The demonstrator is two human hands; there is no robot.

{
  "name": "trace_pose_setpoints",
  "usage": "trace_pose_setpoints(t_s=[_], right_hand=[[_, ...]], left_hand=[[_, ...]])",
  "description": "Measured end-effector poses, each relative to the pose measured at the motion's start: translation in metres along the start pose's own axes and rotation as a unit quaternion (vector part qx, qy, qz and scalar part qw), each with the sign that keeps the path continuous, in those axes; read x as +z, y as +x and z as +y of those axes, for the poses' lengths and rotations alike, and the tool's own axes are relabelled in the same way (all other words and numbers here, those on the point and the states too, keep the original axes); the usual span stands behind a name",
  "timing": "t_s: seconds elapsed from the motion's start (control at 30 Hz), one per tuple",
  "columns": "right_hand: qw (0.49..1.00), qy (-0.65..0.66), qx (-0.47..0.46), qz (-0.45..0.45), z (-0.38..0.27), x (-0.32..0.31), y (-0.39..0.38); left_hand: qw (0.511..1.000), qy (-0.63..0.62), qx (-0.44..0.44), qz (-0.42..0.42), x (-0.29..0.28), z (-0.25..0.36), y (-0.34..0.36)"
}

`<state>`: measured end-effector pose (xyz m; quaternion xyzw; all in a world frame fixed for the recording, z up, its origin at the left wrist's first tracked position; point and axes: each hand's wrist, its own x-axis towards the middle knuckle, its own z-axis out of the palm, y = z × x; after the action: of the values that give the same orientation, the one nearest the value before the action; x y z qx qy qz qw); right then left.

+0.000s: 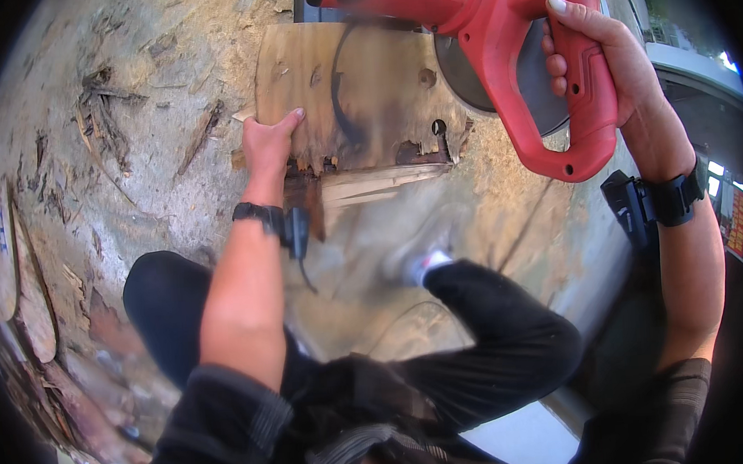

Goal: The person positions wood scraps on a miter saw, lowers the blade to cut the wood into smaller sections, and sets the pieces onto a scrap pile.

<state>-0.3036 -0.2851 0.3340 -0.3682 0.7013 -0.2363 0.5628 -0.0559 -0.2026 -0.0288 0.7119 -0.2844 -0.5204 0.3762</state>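
Note:
My left hand (pixel 271 140) grips the left edge of a weathered plywood board (pixel 303 91), its thumb over the top face. The board has a dark curved mark, a hole and a broken, splintered lower edge. My right hand (pixel 586 61) is wrapped round the handle of a red cut-off saw (pixel 508 96) at the upper right, whose dark round disc (pixel 464 69) sits beside the board. The board's far edge reaches the saw's dark base (pixel 316 14), which is partly hidden.
The dirty floor (pixel 151 101) carries scattered splinters (pixel 104 108), with more wood scraps (pixel 31 295) along the left edge. My bent legs (pixel 497 343) and one shoe (pixel 412 263) are below the board. A thin cord (pixel 402 319) lies near them. A building front (pixel 703 84) shows at the right.

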Motion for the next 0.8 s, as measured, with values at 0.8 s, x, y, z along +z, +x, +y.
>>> trace_pose_setpoints(t_s=[0.8], right_hand=[[0.999,0.004,-0.013,0.041,0.065,0.012,-0.005]], left_hand=[[0.997,0.073,-0.026,0.026,0.004,0.015,-0.005]])
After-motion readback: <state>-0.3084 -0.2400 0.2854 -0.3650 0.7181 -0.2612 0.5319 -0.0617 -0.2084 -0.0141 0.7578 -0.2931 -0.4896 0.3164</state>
